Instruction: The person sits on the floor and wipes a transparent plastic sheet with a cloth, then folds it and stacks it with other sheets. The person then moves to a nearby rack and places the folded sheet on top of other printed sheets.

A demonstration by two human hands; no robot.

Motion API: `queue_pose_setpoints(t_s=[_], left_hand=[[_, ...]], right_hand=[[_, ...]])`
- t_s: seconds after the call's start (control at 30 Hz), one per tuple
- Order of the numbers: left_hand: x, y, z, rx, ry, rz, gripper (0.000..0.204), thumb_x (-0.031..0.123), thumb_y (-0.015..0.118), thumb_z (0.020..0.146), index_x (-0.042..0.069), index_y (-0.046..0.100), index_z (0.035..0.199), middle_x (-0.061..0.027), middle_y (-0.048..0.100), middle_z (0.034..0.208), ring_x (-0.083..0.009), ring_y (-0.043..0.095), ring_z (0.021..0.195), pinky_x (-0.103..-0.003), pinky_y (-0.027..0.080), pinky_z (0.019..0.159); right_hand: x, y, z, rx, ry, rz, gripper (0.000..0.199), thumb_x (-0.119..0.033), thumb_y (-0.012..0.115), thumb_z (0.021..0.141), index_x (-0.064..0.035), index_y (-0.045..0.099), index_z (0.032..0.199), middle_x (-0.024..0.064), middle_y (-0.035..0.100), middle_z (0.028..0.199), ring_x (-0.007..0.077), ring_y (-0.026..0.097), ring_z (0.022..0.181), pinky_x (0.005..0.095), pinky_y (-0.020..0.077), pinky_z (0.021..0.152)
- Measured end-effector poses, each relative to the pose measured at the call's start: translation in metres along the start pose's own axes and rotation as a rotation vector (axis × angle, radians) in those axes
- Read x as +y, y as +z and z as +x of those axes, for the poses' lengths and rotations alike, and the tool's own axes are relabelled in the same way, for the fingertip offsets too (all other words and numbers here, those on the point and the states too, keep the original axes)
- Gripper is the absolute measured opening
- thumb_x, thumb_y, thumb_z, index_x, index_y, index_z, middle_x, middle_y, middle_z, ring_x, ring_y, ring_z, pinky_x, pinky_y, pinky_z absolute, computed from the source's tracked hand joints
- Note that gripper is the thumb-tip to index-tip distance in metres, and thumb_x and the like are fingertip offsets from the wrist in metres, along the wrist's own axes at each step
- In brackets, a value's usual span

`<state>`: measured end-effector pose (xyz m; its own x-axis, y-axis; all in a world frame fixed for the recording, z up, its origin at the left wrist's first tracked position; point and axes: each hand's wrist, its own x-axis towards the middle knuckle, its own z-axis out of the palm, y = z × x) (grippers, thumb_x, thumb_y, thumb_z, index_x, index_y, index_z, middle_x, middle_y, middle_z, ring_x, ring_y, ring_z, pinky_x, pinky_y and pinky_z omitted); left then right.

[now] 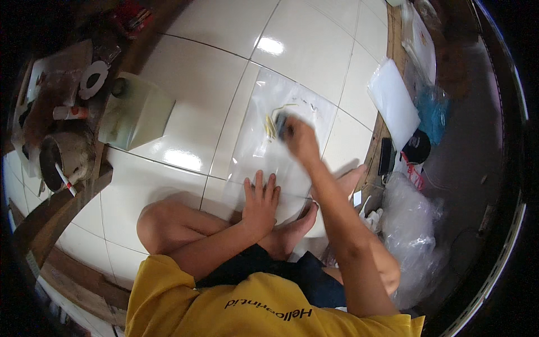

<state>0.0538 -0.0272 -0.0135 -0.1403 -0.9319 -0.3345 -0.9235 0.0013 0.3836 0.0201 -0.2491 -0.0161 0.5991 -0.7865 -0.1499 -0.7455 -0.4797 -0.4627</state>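
A clear plastic sheet or bag [250,149] lies flat on the white tiled floor in front of my crossed legs. Yellow marks [269,128] and a few small dark marks show on its far half. My left hand [261,205] rests palm down on the near end of the plastic, fingers spread, holding nothing. Farther off, my right hand [303,140] is closed around a small dark grey block-like thing [281,124] right beside the yellow marks. Motion blurs that hand, so I cannot tell the thing's kind or whether it touches the plastic.
On the left stand a pale plastic jerrycan [140,112], a grimy metal pot [73,157] and a white ring-shaped piece [94,80]. At right, along a wooden edge, are a stack of clear plastic bags [393,101], blue plastic [432,115] and crumpled clear plastic [412,230].
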Motion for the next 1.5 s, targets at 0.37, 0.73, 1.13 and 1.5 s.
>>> queue_pose_setpoints(t_s=[0.37, 0.73, 1.13, 1.5], left_hand=[[0.002, -0.006, -0.005, 0.0, 0.004, -0.006, 0.09, 0.052, 0.075, 0.075, 0.009, 0.046, 0.148, -0.0234, 0.022, 0.161, -0.0544, 0.013, 0.147, -0.072, 0.018, 0.113], [0.005, -0.007, -0.01, -0.003, 0.006, -0.008, 0.091, 0.053, 0.075, 0.074, 0.009, 0.046, 0.149, -0.0231, 0.023, 0.161, -0.0545, 0.014, 0.147, -0.074, 0.019, 0.112], [0.007, 0.01, -0.007, 0.139, -0.01, -0.098, 0.055, 0.031, 0.055, 0.091, 0.007, 0.057, 0.14, -0.0215, 0.029, 0.16, -0.0535, 0.018, 0.146, -0.077, 0.015, 0.11], [0.005, 0.0, -0.006, 0.015, 0.009, -0.045, 0.086, 0.052, 0.071, 0.08, 0.006, 0.045, 0.148, -0.0245, 0.019, 0.162, -0.0553, 0.011, 0.147, -0.075, 0.013, 0.111]], right_hand=[[-0.009, -0.014, 0.045, -0.02, 0.124, -0.023, 0.011, -0.007, 0.065, 0.084, -0.0016, 0.065, 0.093, 0.024, 0.068, 0.088, 0.043, 0.067, 0.086, 0.0488, 0.0517, 0.078], [0.001, 0.0, 0.043, 0.152, -0.008, -0.079, 0.011, -0.003, 0.062, 0.085, -0.0005, 0.065, 0.095, 0.0233, 0.067, 0.086, 0.0428, 0.065, 0.082, 0.0468, 0.0518, 0.073], [-0.008, 0.009, -0.059, 0.042, 0.333, 0.542, 0.025, -0.006, 0.065, 0.093, -0.0025, 0.058, 0.116, 0.0057, 0.065, 0.089, 0.0151, 0.06, 0.072, 0.0289, 0.0478, 0.064], [-0.001, -0.042, -0.076, -0.143, 0.566, 1.041, 0.025, -0.009, 0.053, 0.099, -0.0032, 0.065, 0.121, 0.0012, 0.064, 0.102, 0.0098, 0.055, 0.078, 0.025, 0.0455, 0.063]])
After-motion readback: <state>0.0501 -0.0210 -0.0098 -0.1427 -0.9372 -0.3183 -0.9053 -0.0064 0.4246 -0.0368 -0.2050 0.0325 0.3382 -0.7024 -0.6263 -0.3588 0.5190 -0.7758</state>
